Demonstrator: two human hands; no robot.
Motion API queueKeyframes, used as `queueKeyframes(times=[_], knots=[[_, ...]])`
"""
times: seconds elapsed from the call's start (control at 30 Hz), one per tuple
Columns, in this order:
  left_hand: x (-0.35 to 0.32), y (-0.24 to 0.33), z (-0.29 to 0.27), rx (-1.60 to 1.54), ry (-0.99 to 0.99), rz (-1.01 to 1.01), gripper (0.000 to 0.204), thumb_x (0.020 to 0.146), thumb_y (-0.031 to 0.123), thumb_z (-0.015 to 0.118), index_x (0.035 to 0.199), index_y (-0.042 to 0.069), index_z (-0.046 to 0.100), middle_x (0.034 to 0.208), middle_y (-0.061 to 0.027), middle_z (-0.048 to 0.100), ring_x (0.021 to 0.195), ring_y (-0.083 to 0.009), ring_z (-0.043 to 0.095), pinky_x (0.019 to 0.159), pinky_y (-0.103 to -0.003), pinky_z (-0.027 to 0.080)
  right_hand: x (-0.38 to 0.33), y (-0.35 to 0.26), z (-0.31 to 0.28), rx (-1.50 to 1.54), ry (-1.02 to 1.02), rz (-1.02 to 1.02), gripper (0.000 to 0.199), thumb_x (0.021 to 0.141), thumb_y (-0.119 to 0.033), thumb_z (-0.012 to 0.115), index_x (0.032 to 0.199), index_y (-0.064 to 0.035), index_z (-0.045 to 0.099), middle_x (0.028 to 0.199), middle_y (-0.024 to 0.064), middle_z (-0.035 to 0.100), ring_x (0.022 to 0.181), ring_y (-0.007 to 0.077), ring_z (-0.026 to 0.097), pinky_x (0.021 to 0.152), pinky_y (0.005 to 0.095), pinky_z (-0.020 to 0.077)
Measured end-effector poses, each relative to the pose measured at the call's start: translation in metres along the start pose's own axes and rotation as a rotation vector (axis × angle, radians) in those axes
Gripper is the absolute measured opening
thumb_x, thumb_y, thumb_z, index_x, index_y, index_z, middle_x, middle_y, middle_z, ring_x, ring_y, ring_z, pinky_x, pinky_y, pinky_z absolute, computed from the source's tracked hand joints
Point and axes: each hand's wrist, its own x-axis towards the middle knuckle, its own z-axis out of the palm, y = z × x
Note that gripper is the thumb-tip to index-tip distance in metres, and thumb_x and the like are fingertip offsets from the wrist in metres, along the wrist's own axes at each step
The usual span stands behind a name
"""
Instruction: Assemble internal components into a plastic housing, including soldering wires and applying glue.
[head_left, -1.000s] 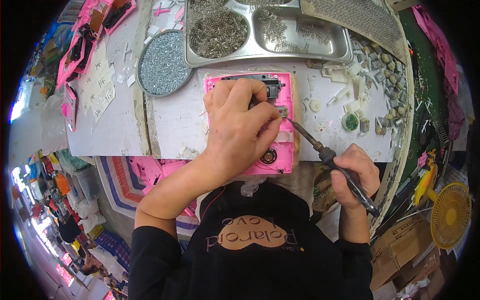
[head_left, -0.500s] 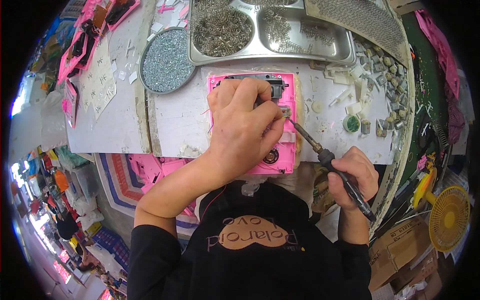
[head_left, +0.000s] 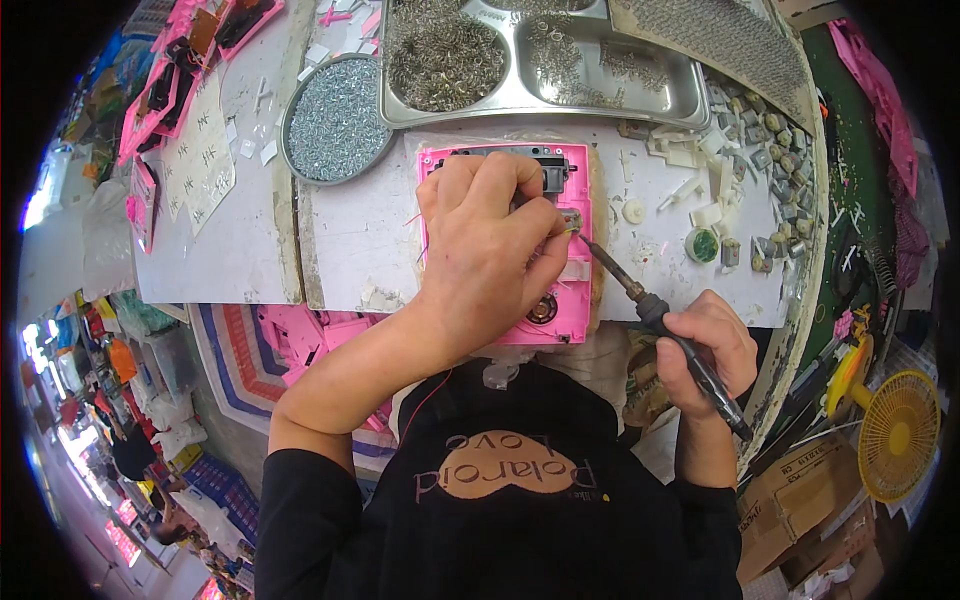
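A pink plastic casing lies open on the worktable, with a black part near its far edge and a small round speaker near its close right corner. My left hand is over the casing, thumb and forefinger pinched on a thin yellowish wire beside a small metal part. The hand hides much of the casing's middle. In my right hand is a soldering iron, held by its black handle like a pen. Its tip reaches the spot next to my left fingertips; I cannot tell whether it touches.
A round tray of small screws stands at far left, beside a metal compartment tray holding springs. White plastic bits, a solder reel and small motors lie right. A yellow fan stands beyond the table's right edge.
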Motion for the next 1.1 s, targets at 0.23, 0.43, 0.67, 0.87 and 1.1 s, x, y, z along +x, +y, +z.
queueKeyframes(times=[0.23, 0.43, 0.67, 0.87, 1.1], knots=[[-0.001, 0.001, 0.000, 0.014, -0.002, 0.000, 0.014, 0.070, 0.013, 0.082, 0.078, 0.012, 0.071, 0.102, -0.0039, 0.056, 0.099, -0.0269, 0.049, 0.089, -0.041, 0.033, -0.003, -0.001, -0.002, 0.029, 0.037, 0.007, 0.024, 0.079, -0.003, 0.077, 0.101, 0.0011, 0.068, 0.065, 0.0052, 0.058, 0.054, 0.0166, 0.049, 0.051, 0.0295, 0.0354], [0.000, 0.002, -0.001, 0.030, -0.010, -0.004, 0.014, 0.070, 0.014, 0.082, 0.079, 0.012, 0.070, 0.101, -0.0038, 0.056, 0.099, -0.0269, 0.050, 0.088, -0.041, 0.033, -0.002, 0.002, 0.003, 0.004, 0.026, 0.015, 0.024, 0.080, -0.005, 0.078, 0.100, 0.0015, 0.068, 0.065, 0.0056, 0.058, 0.054, 0.0171, 0.049, 0.051, 0.0296, 0.0357], [0.000, 0.002, -0.001, 0.027, -0.007, -0.003, 0.014, 0.071, 0.014, 0.082, 0.079, 0.012, 0.070, 0.101, -0.0040, 0.056, 0.099, -0.0271, 0.050, 0.088, -0.042, 0.033, -0.002, 0.001, 0.002, 0.010, 0.029, 0.007, 0.023, 0.080, -0.005, 0.078, 0.100, 0.0017, 0.068, 0.065, 0.0059, 0.058, 0.054, 0.0172, 0.049, 0.050, 0.0293, 0.0355], [0.000, 0.002, -0.001, 0.030, 0.000, 0.004, 0.014, 0.070, 0.014, 0.082, 0.078, 0.012, 0.070, 0.101, -0.0039, 0.056, 0.099, -0.0271, 0.051, 0.087, -0.042, 0.033, -0.002, 0.000, -0.003, 0.004, 0.054, 0.007, 0.024, 0.080, -0.004, 0.078, 0.100, 0.0019, 0.068, 0.066, 0.0061, 0.058, 0.055, 0.0171, 0.049, 0.052, 0.0293, 0.0361], [0.001, 0.002, -0.001, 0.046, -0.001, 0.010, 0.014, 0.071, 0.014, 0.082, 0.079, 0.012, 0.071, 0.100, -0.0038, 0.056, 0.098, -0.0266, 0.051, 0.087, -0.041, 0.034, -0.003, -0.001, -0.012, 0.001, 0.066, 0.022, 0.026, 0.080, -0.005, 0.078, 0.102, 0.0015, 0.068, 0.066, 0.0056, 0.058, 0.056, 0.0165, 0.048, 0.052, 0.0294, 0.0355]])
